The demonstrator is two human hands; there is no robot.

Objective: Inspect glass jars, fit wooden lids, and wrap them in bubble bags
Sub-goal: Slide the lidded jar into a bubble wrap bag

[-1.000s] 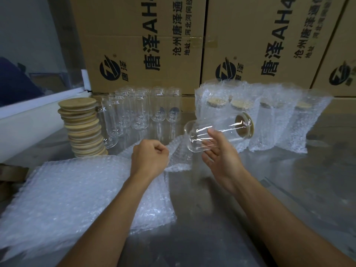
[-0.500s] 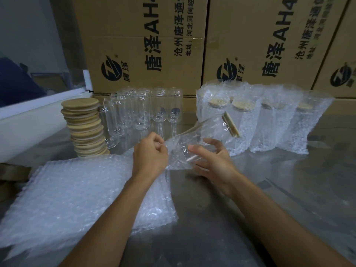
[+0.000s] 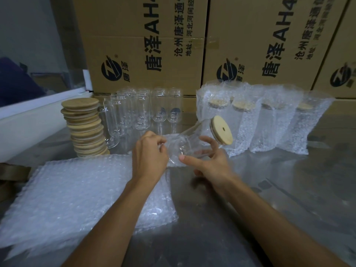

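Head view. A lidded glass jar is held tilted above the metal table, its base low toward the person, its wooden lid raised and turned to the right; a small hole is seen near the middle of the lid. The jar's lower end is gripped by the right hand, thumb across the near side, fingers curled over the far side. A bubble bag is pinched at its edge by the left hand, fingers closed on the film, right at the base of the jar; whether the base is already inside the bag's mouth cannot be told.

Left of the held jar and nearer the person, a stack of flat bubble bags lies on the table. Beyond that stack, a leaning pile of wooden lids is seen. Behind the held jar, a cluster of empty glass jars stands upright, without lids. Right of the held jar, a row of wrapped jars stands upright in bubble bags, lids fitted. Printed cardboard boxes are stacked behind everything.
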